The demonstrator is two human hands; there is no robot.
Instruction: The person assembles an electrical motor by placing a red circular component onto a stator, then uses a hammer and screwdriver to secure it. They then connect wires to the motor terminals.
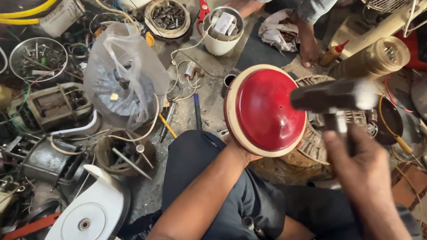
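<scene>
My left hand [236,145] holds up a round red cover with a cream rim [266,110], gripping it at its lower edge; most of the hand is hidden behind it. My right hand [353,153] grips a hammer [330,95] by its handle. The dark hammer head is blurred and lies just right of the red cover. Under both sits a ribbed motor housing [314,143] on the floor in front of my knees.
Clutter covers the floor at left: a plastic bag over a motor winding [121,73], bowls of screws [167,18] and parts [38,58], a white disc cover [86,221]. Another person's feet [307,44] stand beyond. A cream cup [223,31] and red cutters [203,8] lie nearby.
</scene>
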